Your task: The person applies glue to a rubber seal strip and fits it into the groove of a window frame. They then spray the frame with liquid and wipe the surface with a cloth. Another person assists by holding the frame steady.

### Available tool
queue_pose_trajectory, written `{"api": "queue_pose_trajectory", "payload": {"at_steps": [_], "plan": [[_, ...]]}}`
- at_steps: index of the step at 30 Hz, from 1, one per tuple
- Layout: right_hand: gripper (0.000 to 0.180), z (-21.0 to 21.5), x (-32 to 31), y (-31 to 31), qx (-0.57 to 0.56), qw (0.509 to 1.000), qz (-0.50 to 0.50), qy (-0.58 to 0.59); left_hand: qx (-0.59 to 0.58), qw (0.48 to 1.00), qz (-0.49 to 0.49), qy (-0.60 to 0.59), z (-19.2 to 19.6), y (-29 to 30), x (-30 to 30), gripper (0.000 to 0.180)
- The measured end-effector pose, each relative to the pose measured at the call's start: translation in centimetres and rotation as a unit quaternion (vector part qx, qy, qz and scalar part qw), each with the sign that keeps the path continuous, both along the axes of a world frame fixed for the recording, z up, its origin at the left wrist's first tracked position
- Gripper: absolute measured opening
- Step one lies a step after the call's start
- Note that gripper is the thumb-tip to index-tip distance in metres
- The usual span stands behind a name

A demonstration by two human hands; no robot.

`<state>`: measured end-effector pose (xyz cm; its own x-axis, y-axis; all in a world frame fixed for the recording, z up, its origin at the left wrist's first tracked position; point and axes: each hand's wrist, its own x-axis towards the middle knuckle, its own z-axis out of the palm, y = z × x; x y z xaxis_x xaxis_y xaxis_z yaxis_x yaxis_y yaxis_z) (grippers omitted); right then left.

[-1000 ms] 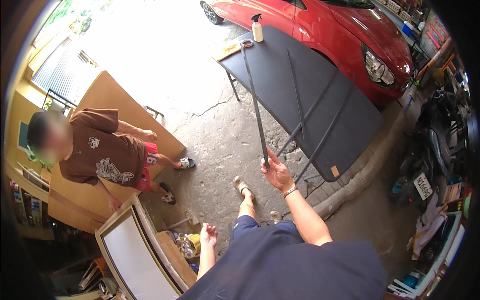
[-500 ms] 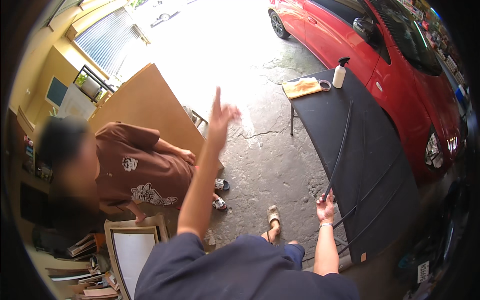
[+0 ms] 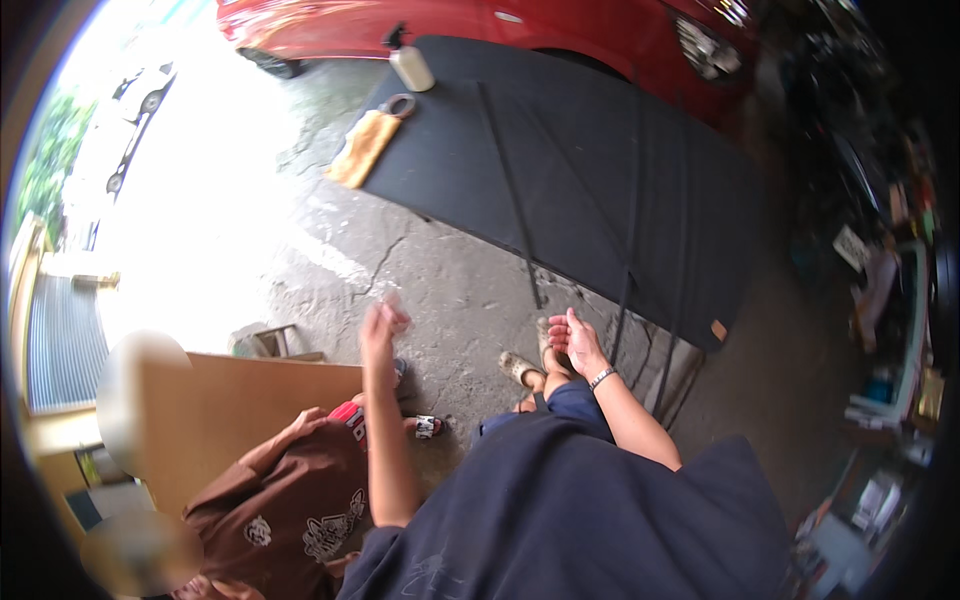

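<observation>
My left hand (image 3: 384, 325) is raised over the concrete floor, away from the table; motion blurs its fingers, which look partly bent. My right hand (image 3: 575, 342) is palm up just off the near edge of the black table (image 3: 600, 140), its fingers loosely spread with nothing in them. Beside that hand, a thin black strip (image 3: 508, 180) lies across the tabletop, its near end sticking out past the edge, apart from my fingers. Further right, another long black strip (image 3: 631, 220) and several more like it lie across the table, some overhanging the near edge.
On the table's far left corner are a white spray bottle (image 3: 412, 70), a tape roll (image 3: 400, 105) and an orange cloth (image 3: 364, 147). A red car (image 3: 340, 25) stands behind. At my left, a person in a brown shirt (image 3: 290, 500) is beside a large brown board (image 3: 250, 400).
My view has turned right. My right hand has let go of the black strip, which now lies on the table. My left hand has come down, its pointing finger no longer stretched out.
</observation>
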<state>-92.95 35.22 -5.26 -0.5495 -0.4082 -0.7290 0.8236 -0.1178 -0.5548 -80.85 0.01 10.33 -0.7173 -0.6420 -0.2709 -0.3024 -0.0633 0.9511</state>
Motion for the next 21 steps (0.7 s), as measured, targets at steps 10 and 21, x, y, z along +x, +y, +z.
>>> {"api": "queue_pose_trajectory", "payload": {"at_steps": [10, 21], "plan": [[0.042, 4.8, -6.1, 14.1, 0.375, 0.895, -0.178, 0.164, 0.084, 0.879, -0.251, -0.396, -26.9, 14.0, 29.5, 0.029], [0.052, 1.2, -6.7, 13.6, 0.208, 0.969, -0.1, 0.092, 0.11, 0.977, -0.002, -0.182, -14.7, 6.9, 8.4, 0.036]]}}
